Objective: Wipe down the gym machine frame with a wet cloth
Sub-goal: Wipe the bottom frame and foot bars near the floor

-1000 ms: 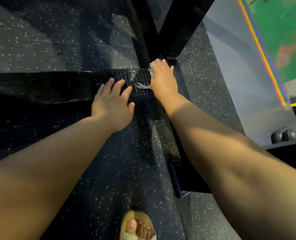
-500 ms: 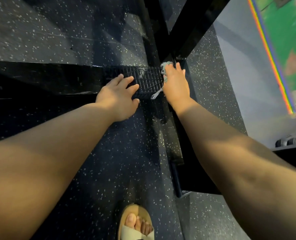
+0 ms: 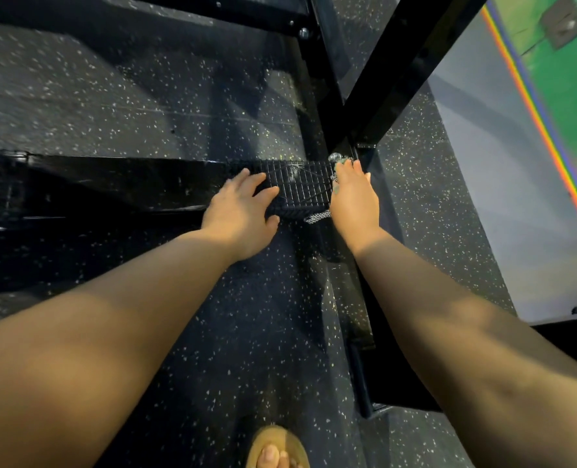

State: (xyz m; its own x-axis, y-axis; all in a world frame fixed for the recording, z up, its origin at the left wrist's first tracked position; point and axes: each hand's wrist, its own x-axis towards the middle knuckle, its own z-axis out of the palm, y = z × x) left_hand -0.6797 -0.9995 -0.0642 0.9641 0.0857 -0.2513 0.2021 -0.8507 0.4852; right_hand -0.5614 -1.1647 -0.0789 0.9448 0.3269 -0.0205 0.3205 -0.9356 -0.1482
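Cloth (image 3: 317,217) lies pressed under flat right hand (image 3: 354,197); left hand (image 3: 240,211) rests spread on frame (image 3: 128,180).

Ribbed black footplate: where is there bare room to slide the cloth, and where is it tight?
Free: the ribbed black footplate between left hand and right hand, and the glossy black beam left of the left hand. Crowded: the far right corner, where the grey-teal cloth meets black frame posts.

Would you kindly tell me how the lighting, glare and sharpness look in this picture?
Head view: dim overall, with hard shadows across the speckled floor; glossy highlights on the black frame beam; the wide-angle lens stretches the forearms toward the corners; the green wall at upper right is blurred; the cloth under the right hand is barely legible.
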